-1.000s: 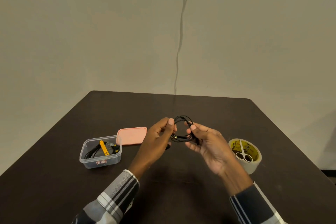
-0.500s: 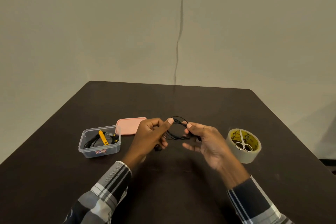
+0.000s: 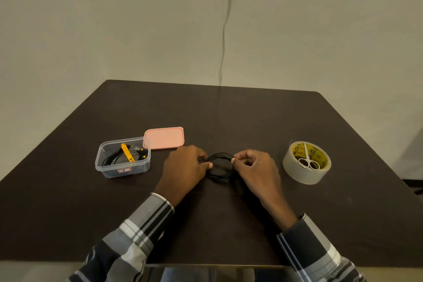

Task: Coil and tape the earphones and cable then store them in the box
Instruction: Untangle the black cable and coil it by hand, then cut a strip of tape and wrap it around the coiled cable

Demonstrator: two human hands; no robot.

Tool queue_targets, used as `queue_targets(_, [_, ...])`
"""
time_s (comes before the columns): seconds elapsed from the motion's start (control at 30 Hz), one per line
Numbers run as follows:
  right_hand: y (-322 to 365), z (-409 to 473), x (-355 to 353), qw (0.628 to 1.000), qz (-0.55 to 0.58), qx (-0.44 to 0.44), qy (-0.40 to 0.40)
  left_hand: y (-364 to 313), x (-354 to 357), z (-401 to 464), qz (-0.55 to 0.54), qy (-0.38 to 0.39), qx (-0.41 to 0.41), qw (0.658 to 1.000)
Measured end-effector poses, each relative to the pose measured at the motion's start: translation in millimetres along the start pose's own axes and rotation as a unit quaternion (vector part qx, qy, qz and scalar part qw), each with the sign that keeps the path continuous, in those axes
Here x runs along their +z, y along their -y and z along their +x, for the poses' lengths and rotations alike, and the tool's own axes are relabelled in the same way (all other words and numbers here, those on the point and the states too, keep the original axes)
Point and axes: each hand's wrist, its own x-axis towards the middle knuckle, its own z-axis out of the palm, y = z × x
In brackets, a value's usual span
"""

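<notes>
Black earphones (image 3: 220,167) coil pinched by both hands (image 3: 187,167) (image 3: 256,168); box (image 3: 123,160) sticker (image 3: 124,170) apparently red-white, unreadable.

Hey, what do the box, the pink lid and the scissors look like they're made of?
Box: clear, slightly glossy plastic, since the cable inside shows through its walls.
Lid: opaque pink plastic with a matte look and a moulded raised rim.
Scissors: shiny silver metal, probably steel, judging by the bright reflective handle loops; they rest in the tape roll.
</notes>
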Motion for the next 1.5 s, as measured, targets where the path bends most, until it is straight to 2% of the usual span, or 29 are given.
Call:
queue_targets(0.1, [-1, -4, -2, 0.996, -0.078, -0.037, -0.005, -2, 3, -5, 0.045, -0.022, 0.025, 0.998])
queue_targets(0.27, [-8, -2, 1, 0.991, -0.119, -0.057, 0.003, 2, 9, -4, 0.044, -0.025, 0.042, 0.998])
queue_targets(0.47, [-8, 4, 1, 0.994, -0.096, -0.05, 0.0, 2, 9, -2, 0.056, -0.03, 0.039, 0.997])
queue_targets(0.67, [-8, 7, -2, 0.996, -0.073, -0.042, -0.002, 5, 5, 4, 0.017, -0.026, 0.032, 0.999])
queue_targets(1.0, [7, 16, -42, 0.993, -0.022, -0.09, -0.076, -7, -19, 21, -0.037, -0.062, 0.054, 0.996])
queue_targets(1.17, [5, 20, -82, 0.987, -0.04, -0.091, -0.13, -38, -19, 26, -0.051, -0.044, 0.109, 0.992])
queue_targets(1.27, [-4, 24, -106, 0.985, -0.058, -0.062, -0.15, -62, -14, 30, -0.053, -0.014, 0.138, 0.989])
queue_targets(1.5, [-33, 23, -142, 0.981, -0.138, -0.014, -0.133, -106, 13, 42, -0.078, 0.079, 0.176, 0.978])
